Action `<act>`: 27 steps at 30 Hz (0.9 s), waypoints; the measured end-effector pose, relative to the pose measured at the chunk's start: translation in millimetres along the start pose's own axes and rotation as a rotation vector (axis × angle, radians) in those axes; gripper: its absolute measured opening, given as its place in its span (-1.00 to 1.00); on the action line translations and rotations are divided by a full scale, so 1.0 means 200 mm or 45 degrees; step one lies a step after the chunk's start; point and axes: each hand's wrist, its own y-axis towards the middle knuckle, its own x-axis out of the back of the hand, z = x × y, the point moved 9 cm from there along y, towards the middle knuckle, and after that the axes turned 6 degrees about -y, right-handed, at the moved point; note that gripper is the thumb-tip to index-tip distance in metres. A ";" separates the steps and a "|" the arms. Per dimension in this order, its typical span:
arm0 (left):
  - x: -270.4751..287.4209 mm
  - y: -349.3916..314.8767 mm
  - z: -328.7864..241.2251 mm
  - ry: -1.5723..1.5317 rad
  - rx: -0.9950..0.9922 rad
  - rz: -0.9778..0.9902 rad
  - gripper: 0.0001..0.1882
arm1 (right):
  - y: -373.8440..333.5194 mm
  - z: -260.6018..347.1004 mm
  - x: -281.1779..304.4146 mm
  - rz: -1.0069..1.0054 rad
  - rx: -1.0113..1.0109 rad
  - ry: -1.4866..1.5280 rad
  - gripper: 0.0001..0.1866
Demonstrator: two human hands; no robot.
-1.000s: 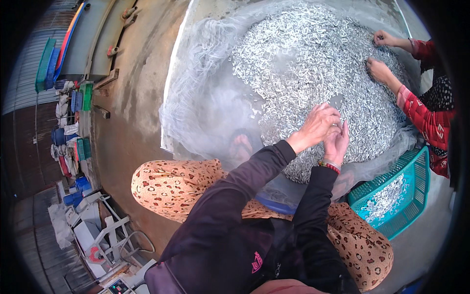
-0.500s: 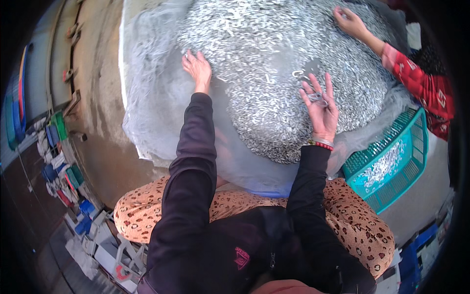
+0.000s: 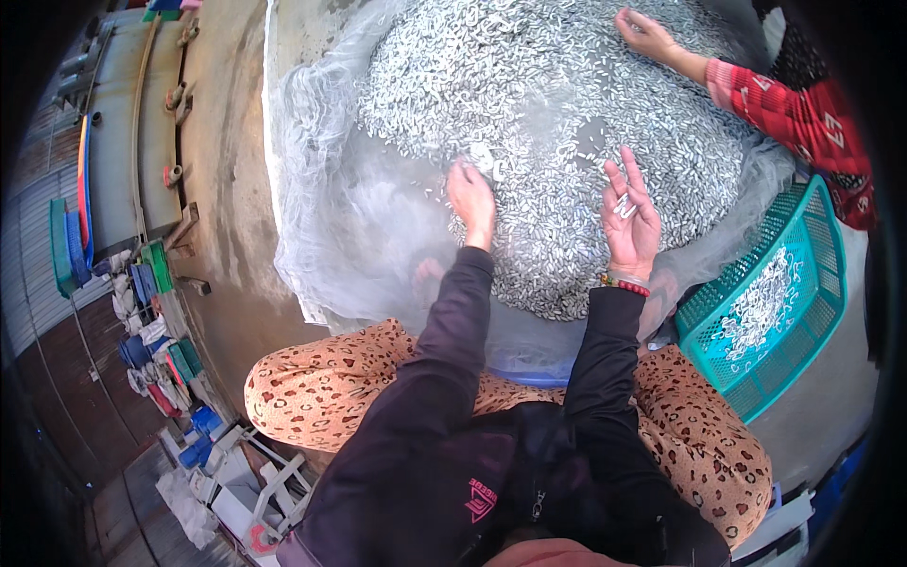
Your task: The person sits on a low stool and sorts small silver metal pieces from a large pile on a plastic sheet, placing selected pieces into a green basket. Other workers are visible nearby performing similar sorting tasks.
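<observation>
Head view, only one to log. Right hand (image 3: 631, 230): palm upward above near right part of pile (image 3: 540, 222), fingers apart, a few white loops (image 3: 624, 206) lying loose across palm and finger bases, no firm pinch visible. Left hand (image 3: 471, 200): fingers bent and fairly close together at left edge of pile, tips just beside a pale clump (image 3: 484, 156); anything pinched there, cannot tell. Small silvery pieces heaped under and beyond both sets of fingers, on thin netting (image 3: 326, 236) with loose folds to left of left fingertips. Green basket (image 3: 820, 227) with more loops (image 3: 759, 307) inside, to right of right fingers, well apart. Another person's hand (image 3: 647, 36), out of a red sleeve (image 3: 798, 121), beyond right fingertips, at far part of pile.

Risks, as judged:
- Loops slipping off right palm, down among similar pieces, hard to spot there. Likely cause: slack, spread fingers plus any tilt of wrist.
- Pieces pushed out onto netting left of left fingers. Likely cause: too broad a sweep at thin pile edge.
- Netting snagged on left fingertips, pile edge dragged along. Likely cause: loose folds nearby.
- Bump against other person's hand. Likely cause: long reach past right fingertips.
</observation>
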 end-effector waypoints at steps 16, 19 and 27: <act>-0.44 -0.47 -0.67 -0.621 0.160 1.288 -0.66 | -0.31 0.56 -0.15 -0.358 0.478 -0.765 -0.64; -0.29 -0.39 -0.66 -0.715 0.126 1.260 -0.67 | -0.33 0.58 -0.09 -0.503 0.340 -1.175 -0.66; -0.23 -0.36 -0.52 -0.345 -0.067 1.190 -0.78 | -0.32 0.28 0.30 -0.413 -0.159 -2.324 -0.76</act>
